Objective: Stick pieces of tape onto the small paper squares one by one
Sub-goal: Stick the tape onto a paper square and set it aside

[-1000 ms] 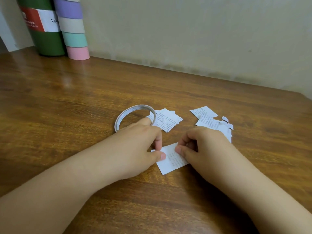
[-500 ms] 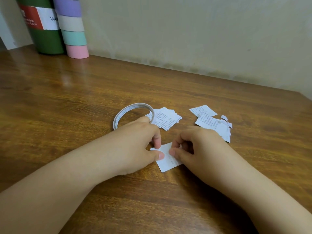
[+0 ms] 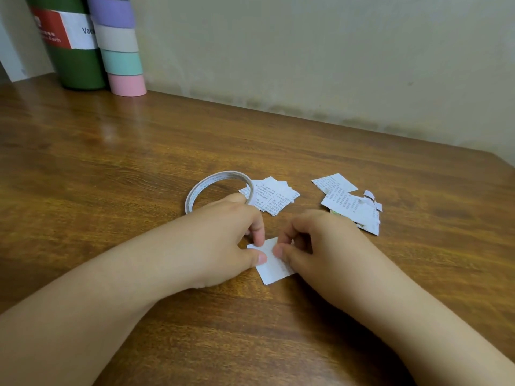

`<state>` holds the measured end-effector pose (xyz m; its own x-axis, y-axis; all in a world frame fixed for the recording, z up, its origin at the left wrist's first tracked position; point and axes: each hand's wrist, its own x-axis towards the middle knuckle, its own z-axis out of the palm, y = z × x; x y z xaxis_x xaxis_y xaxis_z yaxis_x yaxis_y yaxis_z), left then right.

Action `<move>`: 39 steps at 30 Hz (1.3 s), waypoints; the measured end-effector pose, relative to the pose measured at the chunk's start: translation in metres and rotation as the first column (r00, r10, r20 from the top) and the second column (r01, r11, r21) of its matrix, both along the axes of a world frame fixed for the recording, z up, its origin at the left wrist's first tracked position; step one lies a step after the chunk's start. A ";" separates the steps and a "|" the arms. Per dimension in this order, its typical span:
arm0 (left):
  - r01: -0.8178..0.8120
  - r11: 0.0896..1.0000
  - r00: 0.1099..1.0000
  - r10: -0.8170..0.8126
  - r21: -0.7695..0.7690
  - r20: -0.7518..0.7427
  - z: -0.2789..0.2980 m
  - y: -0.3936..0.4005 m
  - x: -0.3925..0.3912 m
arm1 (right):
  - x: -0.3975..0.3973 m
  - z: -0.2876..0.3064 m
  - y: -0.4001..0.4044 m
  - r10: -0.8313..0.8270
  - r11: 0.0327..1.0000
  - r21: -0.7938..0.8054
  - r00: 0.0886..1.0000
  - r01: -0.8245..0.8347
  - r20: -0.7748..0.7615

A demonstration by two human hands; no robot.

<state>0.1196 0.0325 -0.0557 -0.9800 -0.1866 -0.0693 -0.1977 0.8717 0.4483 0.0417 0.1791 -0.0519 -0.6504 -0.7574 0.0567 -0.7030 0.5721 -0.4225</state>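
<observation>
1. Paper square [image 3: 274,264] in work: lies flat on the wooden table [image 3: 139,151], near its front-centre, between the two hands.
2. Left hand [image 3: 223,238]: thumb and forefinger tips pinch/press the square's left edge; other fingers curled under, not visible.
3. Right hand [image 3: 320,246]: thumb tip on the square's right part, fingers curled above it; whether a tape piece sits under them, cannot tell.
4. Tape roll [image 3: 217,189]: thin ring, flat on table just behind left hand, touching the left stack [image 3: 271,197] of printed squares.
5. Right pile [image 3: 351,203]: looser squares w/ small scraps at its right side; appears to be a second group. Which pile is done vs. pending cannot be told; judged approx. mid-task, one square under way, several left.
6. Room: wide bare wood left and front of hands; the piles sit close behind the hands, so any forward sweep risks scattering them. Table's right edge is well apart.
7. Background: green can [image 3: 69,51] and coloured roll stack [image 3: 119,43] at far left by wall, out of the way.
</observation>
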 end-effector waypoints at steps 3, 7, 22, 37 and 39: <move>-0.006 1.000 1.000 0.006 -0.003 0.001 0.000 0.001 0.000 | -0.004 0.000 0.002 -0.041 0.999 -0.016 0.998 0.041 -0.043; 0.002 1.000 1.000 -0.002 -0.005 -0.007 0.000 0.001 0.001 | 0.003 -0.003 -0.001 0.091 0.996 -0.001 0.996 -0.091 -0.001; -0.011 1.000 1.000 0.011 -0.003 0.000 0.002 0.002 0.000 | -0.004 -0.002 0.000 -0.053 0.998 -0.035 0.997 0.051 -0.059; -0.003 1.000 1.000 0.003 -0.002 0.006 0.002 0.001 0.001 | -0.001 0.001 0.003 0.112 0.993 0.048 0.993 -0.111 -0.025; -0.011 1.000 1.000 0.011 -0.004 0.010 0.002 0.001 0.000 | -0.005 0.000 0.004 0.061 0.998 0.023 0.997 -0.060 -0.044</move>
